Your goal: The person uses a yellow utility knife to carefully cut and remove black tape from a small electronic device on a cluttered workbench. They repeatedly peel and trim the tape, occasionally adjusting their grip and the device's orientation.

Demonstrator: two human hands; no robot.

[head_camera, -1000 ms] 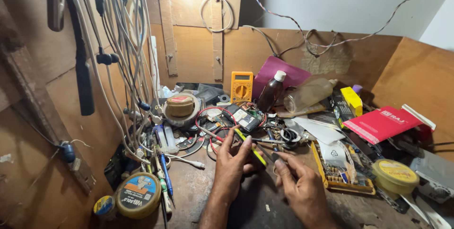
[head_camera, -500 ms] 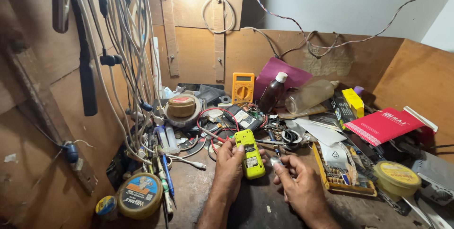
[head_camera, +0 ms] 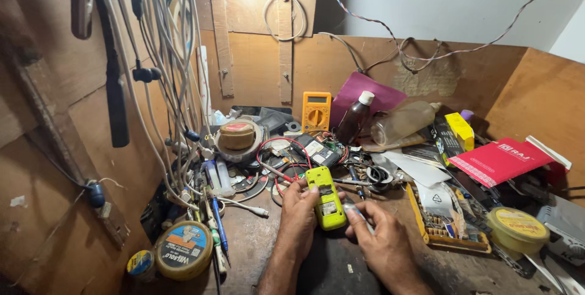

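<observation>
A yellow-green phone (head_camera: 326, 199) is held flat on the bench's (head_camera: 256, 252) dark middle patch — the left hand (head_camera: 300, 210) closed along its left edge, thumb on the casing. The right hand (head_camera: 381, 240) is pinched shut on a thin metal tool (head_camera: 356, 214), its tip just beside the phone's right edge. For clean work, the phone is best kept pressed down and the tool guided slowly — red leads (head_camera: 286, 161) and loose parts lie close behind.

Left hand (head_camera: 300, 216) and right hand (head_camera: 379, 237) low and close together — fingers curled, each gripping
</observation>
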